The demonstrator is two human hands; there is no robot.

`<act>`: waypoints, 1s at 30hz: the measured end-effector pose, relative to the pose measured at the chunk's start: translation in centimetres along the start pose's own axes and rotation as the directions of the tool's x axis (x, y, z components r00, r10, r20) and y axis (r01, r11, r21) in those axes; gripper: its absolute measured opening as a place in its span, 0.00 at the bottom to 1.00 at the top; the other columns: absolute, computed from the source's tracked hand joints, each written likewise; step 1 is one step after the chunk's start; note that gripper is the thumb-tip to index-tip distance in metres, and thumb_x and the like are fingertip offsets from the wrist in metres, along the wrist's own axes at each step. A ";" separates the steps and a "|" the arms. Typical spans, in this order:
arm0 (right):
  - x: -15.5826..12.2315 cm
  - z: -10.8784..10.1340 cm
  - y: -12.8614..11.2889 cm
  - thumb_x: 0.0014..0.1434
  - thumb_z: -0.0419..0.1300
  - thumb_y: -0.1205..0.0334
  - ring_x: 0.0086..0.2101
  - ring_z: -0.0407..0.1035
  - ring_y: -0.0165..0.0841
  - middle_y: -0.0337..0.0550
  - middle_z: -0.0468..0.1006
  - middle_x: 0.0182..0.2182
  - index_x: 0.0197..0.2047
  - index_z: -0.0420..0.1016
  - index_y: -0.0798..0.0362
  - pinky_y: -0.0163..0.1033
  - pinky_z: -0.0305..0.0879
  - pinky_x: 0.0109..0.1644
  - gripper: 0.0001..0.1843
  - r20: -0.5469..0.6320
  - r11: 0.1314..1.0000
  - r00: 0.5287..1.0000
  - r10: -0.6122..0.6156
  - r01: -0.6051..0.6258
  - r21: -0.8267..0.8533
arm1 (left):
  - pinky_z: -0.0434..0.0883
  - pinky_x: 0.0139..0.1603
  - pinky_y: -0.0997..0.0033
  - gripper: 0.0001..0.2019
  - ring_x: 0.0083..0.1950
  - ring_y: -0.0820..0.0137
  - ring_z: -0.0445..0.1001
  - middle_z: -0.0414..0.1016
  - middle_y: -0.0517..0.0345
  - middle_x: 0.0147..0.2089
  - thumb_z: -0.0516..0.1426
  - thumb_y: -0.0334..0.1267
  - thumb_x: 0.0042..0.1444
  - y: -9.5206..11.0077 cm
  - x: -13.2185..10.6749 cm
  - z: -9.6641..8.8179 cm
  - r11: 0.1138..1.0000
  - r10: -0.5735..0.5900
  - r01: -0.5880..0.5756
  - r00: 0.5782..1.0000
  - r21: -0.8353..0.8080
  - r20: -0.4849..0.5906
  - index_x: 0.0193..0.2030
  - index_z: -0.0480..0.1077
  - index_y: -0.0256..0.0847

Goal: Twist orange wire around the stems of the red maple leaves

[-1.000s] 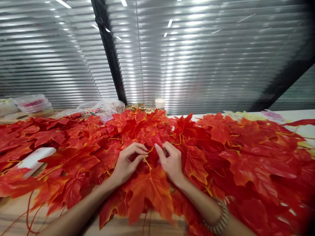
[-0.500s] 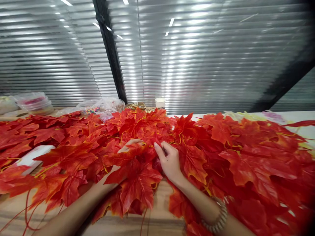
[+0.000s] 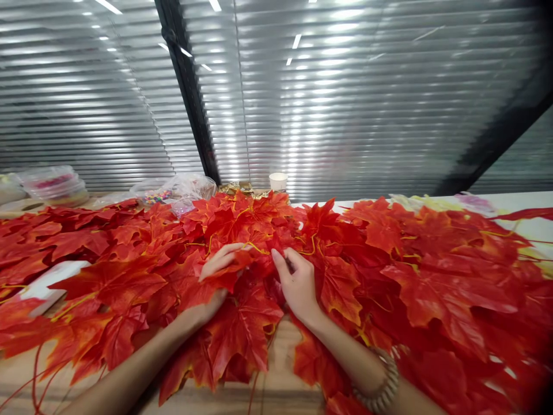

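Observation:
Red artificial maple leaves (image 3: 246,328) with orange edges and yellow stems lie heaped in front of me. My left hand (image 3: 222,259) is partly covered by one leaf, its fingers bent round the leaf's yellow stem (image 3: 258,249). Just to the right, my right hand (image 3: 298,282) pinches thumb to forefinger at the edge of a red leaf, its fingertips close to that stem. What exactly sits between the right fingertips is partly hidden. A beaded bracelet (image 3: 384,383) circles my right wrist.
Stacked plastic tubs (image 3: 54,184) and clear bags (image 3: 190,187) of colourful bits stand at the back left. A white paper cup (image 3: 278,181) is behind the heap. A white box (image 3: 56,282) lies among leaves at left. Thin red cords (image 3: 37,374) trail over the wooden table (image 3: 285,369).
My left hand has come up slightly and shows more from under the leaf, and the yellow stem by its fingers is more exposed. My right hand has barely moved.

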State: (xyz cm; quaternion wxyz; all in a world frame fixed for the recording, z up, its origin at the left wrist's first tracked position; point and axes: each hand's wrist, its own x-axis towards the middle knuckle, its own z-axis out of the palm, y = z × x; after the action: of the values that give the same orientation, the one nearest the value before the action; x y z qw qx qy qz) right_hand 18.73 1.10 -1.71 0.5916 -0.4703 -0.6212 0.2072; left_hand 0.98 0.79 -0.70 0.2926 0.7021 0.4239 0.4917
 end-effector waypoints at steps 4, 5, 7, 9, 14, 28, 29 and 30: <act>0.0 0.0 0.0 0.59 0.52 0.60 0.21 0.51 0.25 0.32 0.54 0.19 0.20 0.55 0.53 0.32 0.50 0.27 0.17 -0.038 0.999 0.998 -0.047 0.046 -0.015 | 0.64 0.53 0.63 0.14 0.52 0.62 0.68 0.72 0.49 0.50 0.53 0.35 0.53 1.1 0.4 -0.3 0.962 0.192 -0.205 0.978 0.180 0.087 0.47 0.71 0.43; 0.1 -0.1 0.0 0.59 0.53 0.60 0.21 0.52 0.26 0.32 0.55 0.19 0.20 0.56 0.53 0.32 0.50 0.27 0.17 -0.045 0.998 0.997 -0.058 0.057 -0.017 | 0.64 0.54 0.64 0.15 0.52 0.63 0.69 0.70 0.49 0.52 0.53 0.33 0.53 1.4 0.4 -0.2 0.952 0.224 -0.234 0.972 0.200 0.073 0.48 0.70 0.43; 0.2 -0.2 0.1 0.58 0.53 0.60 0.22 0.53 0.26 0.33 0.57 0.19 0.20 0.58 0.53 0.32 0.51 0.27 0.16 -0.073 0.998 0.995 -0.063 0.061 -0.028 | 0.66 0.51 0.65 0.17 0.47 0.65 0.71 0.69 0.48 0.54 0.54 0.31 0.51 1.8 0.3 -0.1 0.951 0.228 -0.227 0.973 0.212 0.016 0.49 0.68 0.43; 0.4 -0.3 0.3 0.58 0.53 0.60 0.21 0.53 0.26 0.33 0.58 0.19 0.20 0.60 0.54 0.32 0.51 0.27 0.16 -0.112 0.998 0.993 -0.045 0.040 -0.041 | 0.68 0.47 0.65 0.17 0.41 0.66 0.72 0.70 0.49 0.52 0.56 0.29 0.47 2.1 0.2 0.0 0.973 0.165 -0.157 0.986 0.167 -0.030 0.45 0.70 0.42; 0.6 -0.5 1.2 0.57 0.54 0.58 0.20 0.52 0.26 0.32 0.57 0.16 0.21 0.64 0.55 0.32 0.51 0.25 0.15 -0.152 0.998 0.988 0.028 -0.037 -0.058 | 0.72 0.38 0.63 0.03 0.35 0.64 0.73 0.75 0.57 0.29 0.56 0.33 0.40 1.9 0.5 -0.4 0.927 -0.201 0.146 0.971 -0.346 -0.130 0.25 0.68 0.41; 0.6 -0.5 1.4 0.55 0.55 0.57 0.18 0.49 0.25 0.30 0.54 0.15 0.19 0.62 0.54 0.31 0.49 0.23 0.16 -0.170 0.993 0.979 0.112 -0.118 -0.023 | 0.73 0.40 0.59 0.10 0.21 0.75 0.64 0.60 0.64 0.17 0.56 0.42 0.49 3.9 1.6 -1.0 0.500 -0.405 0.366 0.900 -0.785 0.163 0.24 0.69 0.38; 0.7 -0.6 1.5 0.55 0.55 0.56 0.18 0.49 0.25 0.30 0.53 0.15 0.20 0.62 0.54 0.31 0.49 0.23 0.16 -0.180 0.991 0.974 0.134 -0.137 -0.006 | 0.73 0.38 0.62 0.08 0.19 0.77 0.61 0.57 0.66 0.15 0.57 0.39 0.48 4.0 1.6 -1.0 0.510 -0.404 0.356 0.903 -0.783 0.148 0.23 0.69 0.38; 0.7 -0.6 1.6 0.55 0.55 0.55 0.18 0.49 0.25 0.30 0.53 0.15 0.20 0.62 0.54 0.31 0.49 0.23 0.16 -0.192 0.987 0.969 0.157 -0.158 0.011 | 0.73 0.36 0.65 0.06 0.17 0.79 0.58 0.55 0.67 0.15 0.58 0.37 0.47 4.0 1.6 -1.2 0.521 -0.410 0.346 0.903 -0.780 0.128 0.24 0.69 0.38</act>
State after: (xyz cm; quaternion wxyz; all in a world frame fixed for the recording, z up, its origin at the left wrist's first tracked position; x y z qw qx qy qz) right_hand 19.93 2.28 -2.49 0.6295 -0.5371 -0.5223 0.2059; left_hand 1.39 0.35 3.74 0.6544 0.3737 0.3164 0.5762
